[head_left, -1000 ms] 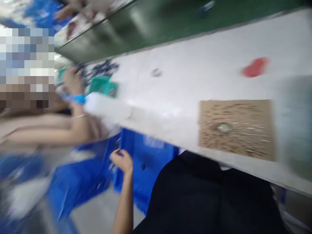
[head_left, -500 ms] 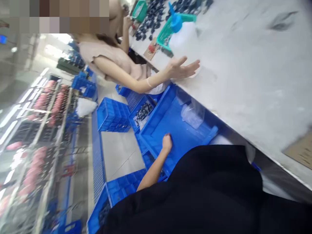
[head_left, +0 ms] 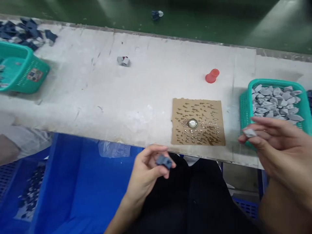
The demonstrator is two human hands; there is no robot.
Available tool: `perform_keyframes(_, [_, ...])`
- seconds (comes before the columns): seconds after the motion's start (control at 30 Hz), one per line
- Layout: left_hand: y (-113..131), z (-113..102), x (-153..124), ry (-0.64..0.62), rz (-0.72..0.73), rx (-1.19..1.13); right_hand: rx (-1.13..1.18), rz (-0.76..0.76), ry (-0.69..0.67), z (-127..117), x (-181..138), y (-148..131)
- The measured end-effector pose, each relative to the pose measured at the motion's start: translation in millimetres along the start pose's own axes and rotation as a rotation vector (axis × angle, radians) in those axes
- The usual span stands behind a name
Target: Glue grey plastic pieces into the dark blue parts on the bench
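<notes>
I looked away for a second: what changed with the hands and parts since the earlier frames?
The left hand came up out of the blue crate and now pinches a dark blue part above the lap. The right hand, unseen before, holds a pale grey piece beside the green basket. The cardboard square and red cap lie on the table as before.

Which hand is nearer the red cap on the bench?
Right. The right hand is below and to the right of the red cap; the left hand sits farther, below the bench edge.
</notes>
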State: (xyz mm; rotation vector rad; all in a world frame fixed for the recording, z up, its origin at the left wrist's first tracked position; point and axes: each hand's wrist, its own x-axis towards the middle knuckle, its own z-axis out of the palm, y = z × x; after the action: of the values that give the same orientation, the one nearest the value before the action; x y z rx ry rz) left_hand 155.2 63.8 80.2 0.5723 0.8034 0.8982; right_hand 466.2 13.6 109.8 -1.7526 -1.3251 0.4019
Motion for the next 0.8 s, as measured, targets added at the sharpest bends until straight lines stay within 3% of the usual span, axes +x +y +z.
perform_keyframes(0.07, [-9.1, 20.1, 14.5, -0.034, -0.041, -0.071, -0.058, -0.058, -0.042, 20.3, 4.1, -14.4])
perform_keyframes(0.17, [-17.2, 30.8, 24.6, 0.027, -0.039, -0.064, -0.217, -0.199, -0.141, 40.9, 14.9, -26.9])
perform_keyframes(0.37, [-13.1, 24.4, 22.9, 0.084, -0.116, -0.147, -0.484, -0.482, -0.276, 60.4, 34.1, -24.4])
perform_keyframes(0.57, [-13.9, 13.7, 25.7, 0.054, -0.095, -0.234, -0.554, -0.602, -0.380, 74.0, 40.2, -22.3])
perform_keyframes(0.67, [-12.3, 12.9, 26.4, 0.040, -0.068, -0.247, -0.519, -0.499, -0.391, 72.2, 38.6, -23.1])
perform_keyframes(0.8, [-11.0, 16.6, 29.4, 0.022, -0.069, -0.246, -0.225, -0.018, -0.302, 62.6, 27.6, -26.6])
